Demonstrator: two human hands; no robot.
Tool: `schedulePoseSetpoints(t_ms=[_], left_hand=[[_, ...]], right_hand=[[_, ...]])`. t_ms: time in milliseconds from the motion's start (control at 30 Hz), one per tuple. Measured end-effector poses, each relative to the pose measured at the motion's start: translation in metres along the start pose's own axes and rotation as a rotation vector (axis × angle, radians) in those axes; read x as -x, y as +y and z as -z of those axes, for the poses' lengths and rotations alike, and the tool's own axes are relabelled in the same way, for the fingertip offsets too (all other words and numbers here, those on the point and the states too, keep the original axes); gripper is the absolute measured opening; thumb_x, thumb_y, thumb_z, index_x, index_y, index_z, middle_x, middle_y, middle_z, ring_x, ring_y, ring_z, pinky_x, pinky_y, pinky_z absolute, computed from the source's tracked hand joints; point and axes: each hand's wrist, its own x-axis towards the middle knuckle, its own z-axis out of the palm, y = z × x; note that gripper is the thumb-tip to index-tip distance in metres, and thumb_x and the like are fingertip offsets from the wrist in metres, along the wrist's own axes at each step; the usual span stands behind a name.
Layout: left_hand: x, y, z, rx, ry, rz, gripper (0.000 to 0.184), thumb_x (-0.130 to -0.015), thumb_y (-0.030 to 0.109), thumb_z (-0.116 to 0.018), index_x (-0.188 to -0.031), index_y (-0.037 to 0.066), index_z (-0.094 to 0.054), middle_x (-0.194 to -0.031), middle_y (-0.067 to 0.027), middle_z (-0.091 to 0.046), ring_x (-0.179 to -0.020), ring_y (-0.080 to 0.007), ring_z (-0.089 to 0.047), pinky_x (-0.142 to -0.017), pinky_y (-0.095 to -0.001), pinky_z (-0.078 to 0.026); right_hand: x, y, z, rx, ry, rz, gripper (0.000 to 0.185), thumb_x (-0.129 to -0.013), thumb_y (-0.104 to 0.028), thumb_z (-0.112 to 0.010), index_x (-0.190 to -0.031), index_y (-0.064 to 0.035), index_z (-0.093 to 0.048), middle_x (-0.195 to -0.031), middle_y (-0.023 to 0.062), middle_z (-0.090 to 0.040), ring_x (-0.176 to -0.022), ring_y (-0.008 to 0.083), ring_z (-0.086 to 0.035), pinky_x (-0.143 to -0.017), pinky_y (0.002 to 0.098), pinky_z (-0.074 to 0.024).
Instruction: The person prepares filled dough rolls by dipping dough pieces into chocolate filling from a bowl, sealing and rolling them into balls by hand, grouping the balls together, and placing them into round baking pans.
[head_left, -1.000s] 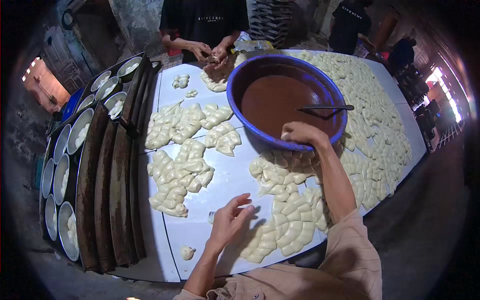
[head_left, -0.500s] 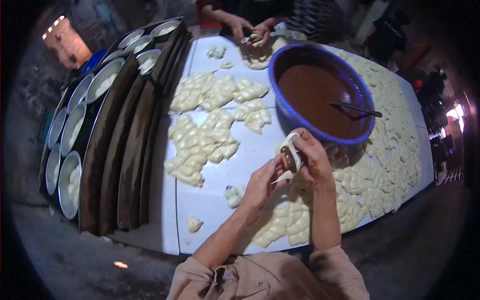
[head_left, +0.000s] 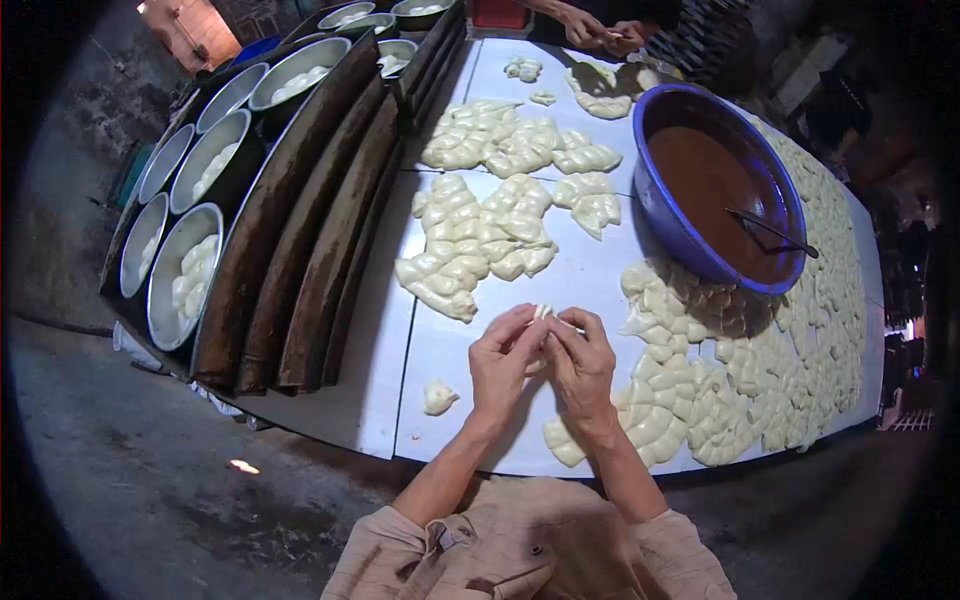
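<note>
My left hand (head_left: 506,362) and my right hand (head_left: 580,362) meet above the front of the white table (head_left: 440,385), fingertips pinched together on a small piece of pale dough (head_left: 542,313). Most of that piece is hidden by my fingers. A small dough lump (head_left: 439,397) lies left of my left hand. Beyond my hands are sheets of portioned dough (head_left: 485,235), and more dough (head_left: 660,400) spreads to the right. The blue basin (head_left: 655,205) of brown filling (head_left: 710,180), with a dark utensil (head_left: 775,232) in it, stands behind and right of my right hand.
Metal bowls (head_left: 160,300) holding dough pieces stand at the left, beside long dark trays (head_left: 310,260) along the table's left side. Across the table, a co-worker's hands (head_left: 600,33) are close together. A dark rack or stack (head_left: 710,40) stands at the back.
My right hand came from the basin with brown filling and met my left hand at the dough; the filling no longer shows. The view has shifted, so the table appears further right.
</note>
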Motion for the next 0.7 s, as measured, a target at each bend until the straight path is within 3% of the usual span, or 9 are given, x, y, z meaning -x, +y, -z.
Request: schedulePoseSetpoints(t_ms=[67, 167, 200, 300, 333, 467, 500, 600, 700], left_hand=[[-0.006, -0.014, 0.01, -0.154, 0.01, -0.19, 0.03, -0.088, 0.018, -0.075, -0.112, 0.0, -0.071, -0.091, -0.0049, -0.071, -0.078, -0.0081, -0.064, -0.067, -0.0228, -0.053], [-0.01, 0.02, 0.015, 0.095, -0.14, 0.249, 0.028, -0.088, 0.019, -0.075, -0.11, 0.002, -0.072, -0.089, -0.0032, -0.07, -0.077, -0.0076, -0.063, -0.065, -0.0204, -0.05], [-0.014, 0.026, 0.018, 0.093, -0.178, 0.281, 0.027, -0.089, 0.02, -0.074, -0.109, 0.002, -0.072, -0.087, -0.0022, -0.07, -0.075, -0.0069, -0.062, -0.062, -0.0183, -0.048], [-0.025, 0.036, 0.032, 0.092, -0.2, 0.372, 0.028, -0.09, 0.02, -0.073, -0.11, 0.0, -0.071, -0.089, -0.0026, -0.071, -0.074, -0.006, -0.062, -0.06, -0.0181, -0.048], [-0.023, 0.04, 0.034, 0.072, -0.2, 0.374, 0.028, -0.089, 0.018, -0.073, -0.111, 0.0, -0.07, -0.095, -0.0047, -0.071, -0.078, -0.0076, -0.064, -0.062, -0.0201, -0.052], [-0.004, 0.044, 0.032, 0.143, -0.297, 0.327, 0.032, -0.088, 0.013, -0.073, -0.116, -0.002, -0.065, -0.106, -0.0105, -0.069, -0.09, -0.0156, -0.068, -0.073, -0.03, -0.061], [-0.002, 0.037, 0.033, 0.177, -0.313, 0.297, 0.032, -0.089, 0.011, -0.072, -0.117, -0.001, -0.065, -0.105, -0.0083, -0.069, -0.085, -0.0125, -0.068, -0.071, -0.0251, -0.059], [0.001, 0.025, 0.044, 0.177, -0.369, 0.333, 0.027, -0.095, 0.01, -0.063, -0.12, 0.0, -0.064, -0.105, -0.0072, -0.068, -0.088, -0.0108, -0.066, -0.073, -0.0249, -0.059], [0.018, 0.016, 0.055, 0.104, -0.417, 0.387, 0.028, -0.099, 0.013, -0.056, -0.123, 0.0, -0.062, -0.109, -0.0065, -0.066, -0.092, -0.008, -0.062, -0.073, -0.0233, -0.057]], right_hand=[[0.001, 0.002, -0.003, -0.056, -0.027, -0.068, 0.022, -0.084, -0.002, -0.07, -0.106, 0.0015, -0.07, -0.1, 0.0106, -0.065, -0.084, 0.0166, -0.063, -0.079, 0.0272, -0.0498], [-0.003, 0.001, -0.003, -0.472, -0.123, -0.362, 0.017, -0.087, -0.008, -0.068, -0.102, -0.001, -0.071, -0.098, 0.0067, -0.067, -0.082, 0.0158, -0.061, -0.072, 0.0295, -0.0482], [-0.007, -0.006, 0.003, -0.448, -0.195, -0.417, 0.021, -0.086, -0.008, -0.07, -0.105, -0.0001, -0.071, -0.104, 0.0063, -0.066, -0.086, 0.0142, -0.06, -0.074, 0.0271, -0.0473], [-0.005, -0.01, 0.013, -0.561, -0.281, -0.19, 0.024, -0.086, -0.01, -0.071, -0.108, -0.0022, -0.072, -0.108, 0.008, -0.065, -0.092, 0.0157, -0.06, -0.077, 0.027, -0.0474], [-0.002, -0.013, 0.015, -0.513, -0.324, -0.176, 0.032, -0.085, -0.011, -0.073, -0.117, -0.0053, -0.07, -0.111, 0.0092, -0.063, -0.099, 0.0168, -0.059, -0.08, 0.0275, -0.0475], [0.0, 0.014, 0.005, -0.454, -0.168, 0.077, 0.034, -0.085, -0.007, -0.073, -0.118, -0.0046, -0.064, -0.108, 0.0091, -0.06, -0.096, 0.0178, -0.058, -0.079, 0.0291, -0.0495], [-0.001, 0.007, 0.004, -0.522, -0.114, 0.013, 0.03, -0.085, -0.006, -0.073, -0.113, -0.0038, -0.063, -0.106, 0.0088, -0.06, -0.095, 0.0167, -0.057, -0.078, 0.0284, -0.0503], [-0.002, -0.041, -0.008, -0.843, 0.116, -0.261, 0.018, -0.085, -0.003, -0.072, -0.099, -0.0011, -0.061, -0.095, 0.0075, -0.06, -0.087, 0.0111, -0.055, -0.073, 0.0245, -0.0544], [0.021, 0.001, -0.005, -0.366, -0.104, 0.0, 0.018, -0.086, -0.005, -0.072, -0.101, -0.0021, -0.062, -0.097, 0.0067, -0.06, -0.083, 0.0108, -0.056, -0.064, 0.0234, -0.0536]])
